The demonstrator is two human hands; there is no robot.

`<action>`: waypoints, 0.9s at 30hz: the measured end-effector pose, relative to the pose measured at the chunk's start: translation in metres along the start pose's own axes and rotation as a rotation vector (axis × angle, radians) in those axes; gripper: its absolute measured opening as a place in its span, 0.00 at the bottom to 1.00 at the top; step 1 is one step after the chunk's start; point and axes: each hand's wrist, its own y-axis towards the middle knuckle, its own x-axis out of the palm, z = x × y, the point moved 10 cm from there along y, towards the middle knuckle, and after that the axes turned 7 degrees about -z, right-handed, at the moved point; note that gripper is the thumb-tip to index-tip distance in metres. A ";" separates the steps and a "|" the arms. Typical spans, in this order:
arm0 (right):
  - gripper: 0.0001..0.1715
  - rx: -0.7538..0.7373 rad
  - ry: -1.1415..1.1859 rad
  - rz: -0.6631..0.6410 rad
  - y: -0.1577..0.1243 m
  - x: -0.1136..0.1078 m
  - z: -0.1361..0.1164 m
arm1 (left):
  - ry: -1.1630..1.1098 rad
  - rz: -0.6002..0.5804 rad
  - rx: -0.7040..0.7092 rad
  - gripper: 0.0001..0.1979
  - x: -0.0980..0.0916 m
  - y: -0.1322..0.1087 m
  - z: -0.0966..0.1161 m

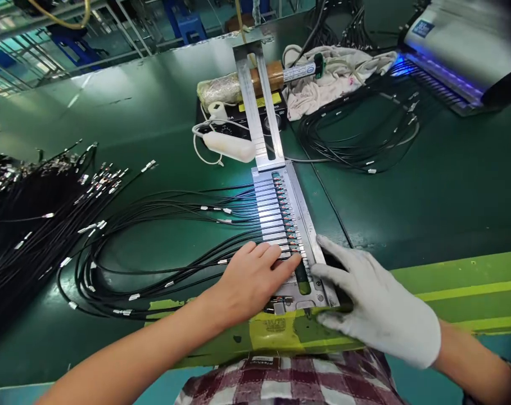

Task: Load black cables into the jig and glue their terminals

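A metal fixture (306, 216) lies on the bench in front of me. Thin black cables (188, 203) run into its slots side by side, their stripped ends showing coloured wires along the central opening. My bare left hand (253, 275) rests over the lower slots, fingers bent together and thumb tip at the opening; whatever is under the fingers is hidden. On the right edge of the fixture, two fingers of my gloved right hand (373, 298) touch the metal. Its fingers are spread, with the thumb lower down near the fixture's bottom corner.
A large cable pile (40, 225) lies left. Beyond the fixture, a slotted metal bracket (261, 107) stands before a black box (234, 121) and a wrapped roll (221, 93). A cloth (318, 84), a cable coil (343, 143) and a violet-lit machine (461, 45) are farther right.
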 end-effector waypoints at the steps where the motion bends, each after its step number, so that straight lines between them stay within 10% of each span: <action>1: 0.38 0.011 -0.028 0.013 -0.003 0.003 -0.003 | -0.008 -0.006 -0.016 0.19 -0.002 0.000 -0.002; 6: 0.32 0.059 -0.064 0.068 -0.003 0.009 -0.005 | -0.371 -0.053 -0.217 0.12 -0.008 -0.039 -0.034; 12: 0.47 0.082 0.117 -0.048 0.006 -0.003 0.013 | -0.624 -0.191 -0.347 0.07 0.011 -0.095 -0.043; 16: 0.33 0.090 0.237 0.011 0.024 -0.018 0.027 | -0.735 -0.229 -0.411 0.08 0.016 -0.096 -0.043; 23: 0.15 0.081 0.344 0.170 0.046 -0.021 0.042 | -0.784 0.055 -0.579 0.04 -0.005 -0.100 -0.059; 27: 0.14 0.082 0.348 0.184 0.046 -0.020 0.044 | -0.658 0.274 -0.412 0.07 -0.015 -0.079 -0.047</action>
